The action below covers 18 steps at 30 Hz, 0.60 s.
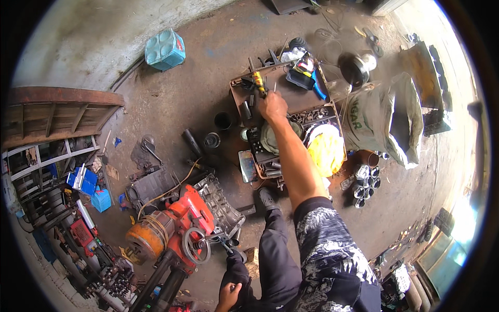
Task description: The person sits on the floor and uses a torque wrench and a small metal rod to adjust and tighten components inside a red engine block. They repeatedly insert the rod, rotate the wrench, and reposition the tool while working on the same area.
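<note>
My right hand (273,106) reaches far forward over a low metal tray (296,99) crowded with tools and parts. Its fingers are closed around a yellow-handled tool (258,81) that points away toward the tray's far left corner. Sockets and small metal parts lie in the tray just under the hand, and a blue-handled tool (317,89) lies to its right. My left hand (228,295) is low at the bottom edge, by my bent knee in dark trousers, fingers curled; what it holds is unclear. My foot (268,198) stands near the tray's near edge.
A red machine (187,218) with an orange motor (143,239) stands lower left beside an engine block (224,203). A white sack (390,119), a yellow cloth (326,151) and several metal cylinders (366,184) sit right. A blue wrapped pack (165,49) lies far left; shelves (52,156) line the left.
</note>
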Each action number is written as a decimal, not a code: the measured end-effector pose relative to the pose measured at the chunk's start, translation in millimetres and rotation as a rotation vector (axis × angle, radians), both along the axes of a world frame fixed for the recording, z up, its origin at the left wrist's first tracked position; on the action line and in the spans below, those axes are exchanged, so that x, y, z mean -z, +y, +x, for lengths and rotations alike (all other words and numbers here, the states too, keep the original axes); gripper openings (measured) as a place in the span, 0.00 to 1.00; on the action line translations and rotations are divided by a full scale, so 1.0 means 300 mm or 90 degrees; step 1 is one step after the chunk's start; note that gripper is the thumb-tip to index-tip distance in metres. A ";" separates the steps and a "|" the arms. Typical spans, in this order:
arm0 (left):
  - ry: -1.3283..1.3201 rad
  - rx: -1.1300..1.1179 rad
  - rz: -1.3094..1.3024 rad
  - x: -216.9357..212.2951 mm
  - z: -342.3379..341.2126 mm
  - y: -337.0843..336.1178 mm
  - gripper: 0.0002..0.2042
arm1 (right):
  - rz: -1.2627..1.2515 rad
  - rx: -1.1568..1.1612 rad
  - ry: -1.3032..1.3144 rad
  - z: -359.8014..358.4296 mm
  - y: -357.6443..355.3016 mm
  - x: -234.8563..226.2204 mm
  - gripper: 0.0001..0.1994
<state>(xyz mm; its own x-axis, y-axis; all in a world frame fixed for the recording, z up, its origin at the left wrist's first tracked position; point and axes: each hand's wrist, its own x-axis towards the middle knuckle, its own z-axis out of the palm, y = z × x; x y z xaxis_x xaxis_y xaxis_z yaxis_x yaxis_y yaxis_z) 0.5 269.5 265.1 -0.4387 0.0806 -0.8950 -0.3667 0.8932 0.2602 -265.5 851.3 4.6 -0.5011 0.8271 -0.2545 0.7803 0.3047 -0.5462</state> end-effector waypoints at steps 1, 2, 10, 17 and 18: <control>0.002 -0.009 0.004 0.001 0.002 -0.002 0.18 | 0.012 -0.002 0.014 0.022 0.007 0.001 0.18; 0.004 -0.001 0.000 0.002 0.005 -0.008 0.18 | 0.019 -0.006 0.033 0.053 0.017 0.002 0.17; -0.033 0.115 -0.070 0.072 0.019 -0.053 0.21 | -0.077 -0.037 -0.029 0.175 0.082 0.056 0.19; -0.005 0.121 -0.038 0.073 0.021 -0.070 0.20 | -0.150 0.067 -0.033 0.193 0.065 0.008 0.20; -0.001 0.133 -0.028 0.066 0.021 -0.069 0.20 | -0.145 0.067 -0.037 0.196 0.061 -0.011 0.22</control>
